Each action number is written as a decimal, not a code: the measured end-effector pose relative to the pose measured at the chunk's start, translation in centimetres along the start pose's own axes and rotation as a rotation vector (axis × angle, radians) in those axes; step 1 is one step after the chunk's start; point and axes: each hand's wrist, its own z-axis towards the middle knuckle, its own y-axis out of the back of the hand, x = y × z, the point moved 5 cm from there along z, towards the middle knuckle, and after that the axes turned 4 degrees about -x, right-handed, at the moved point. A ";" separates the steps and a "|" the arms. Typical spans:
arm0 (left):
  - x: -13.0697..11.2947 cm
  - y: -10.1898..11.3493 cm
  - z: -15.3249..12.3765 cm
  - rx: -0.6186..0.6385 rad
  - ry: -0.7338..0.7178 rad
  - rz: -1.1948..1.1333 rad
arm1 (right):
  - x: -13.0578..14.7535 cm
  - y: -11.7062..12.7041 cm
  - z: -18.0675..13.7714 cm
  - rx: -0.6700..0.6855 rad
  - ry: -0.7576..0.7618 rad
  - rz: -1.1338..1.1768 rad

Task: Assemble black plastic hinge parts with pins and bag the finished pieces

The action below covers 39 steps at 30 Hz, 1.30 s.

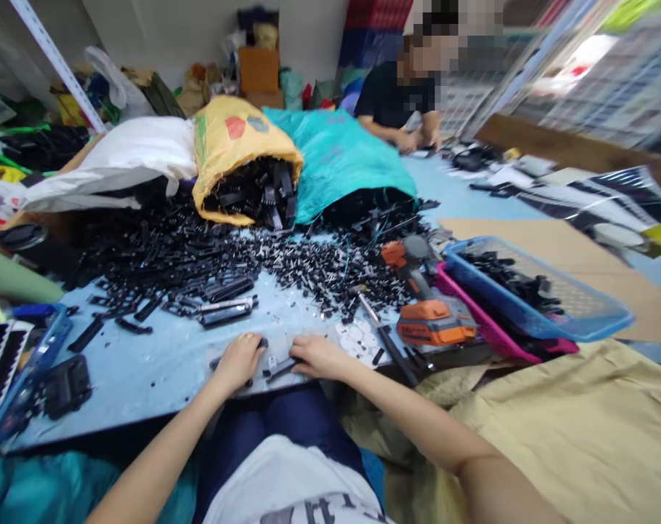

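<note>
My left hand [239, 362] is closed at the table's front edge, its fingertips on a small black plastic piece [263, 342]. Another dark part shows partly beneath that hand. Just to its right, my right hand [318, 355] has its fingers closed on the end of a narrow black plastic part [279, 370], which lies low over the table [145, 386]. What the palms cover is hidden. Beyond the hands are several longer black strips [229, 311] and a wide heap of small black parts [167, 255].
An orange cordless drill [432, 320] and a black-handled tool [390, 342] lie to the right, beside a blue basket [592, 313] of black parts. White [139, 153], yellow [243, 131] and teal [346, 160] sacks line the back. Another person [396, 94] works at the far right.
</note>
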 end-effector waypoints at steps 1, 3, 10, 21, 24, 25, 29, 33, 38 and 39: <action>0.0 0.1 0.1 0.012 0.008 0.006 | 0.0 -0.1 0.1 -0.007 0.014 -0.007; -0.1 0.1 0.3 0.040 0.022 0.010 | 0.0 -0.5 0.5 -0.010 0.032 -0.025; -1.0 0.6 0.1 0.091 0.076 0.009 | 0.0 -0.5 1.1 0.009 -0.013 -0.074; -0.4 1.1 -1.2 -0.048 -0.017 -0.114 | 1.9 2.7 1.8 -0.053 -0.058 -0.127; -0.2 1.1 -1.1 -0.077 -0.031 -0.140 | 2.2 3.3 2.2 -0.037 -0.021 -0.174; -0.1 1.1 -1.0 -0.080 -0.022 -0.140 | 2.2 3.3 2.3 -0.039 -0.023 -0.184; -0.1 0.7 -1.2 -0.039 0.022 -0.105 | 1.5 2.4 2.3 -0.077 -0.051 -0.167; -1.5 0.4 0.6 0.086 -0.024 -0.101 | -0.3 0.4 1.2 -0.098 -0.030 -0.112; -3.2 0.4 9.8 -0.011 -0.039 -0.049 | -2.7 -1.2 -1.8 -0.182 -0.095 -0.052; -3.0 0.2 12.0 -0.018 0.016 -0.019 | -3.0 -1.2 -2.3 -0.193 -0.099 -0.044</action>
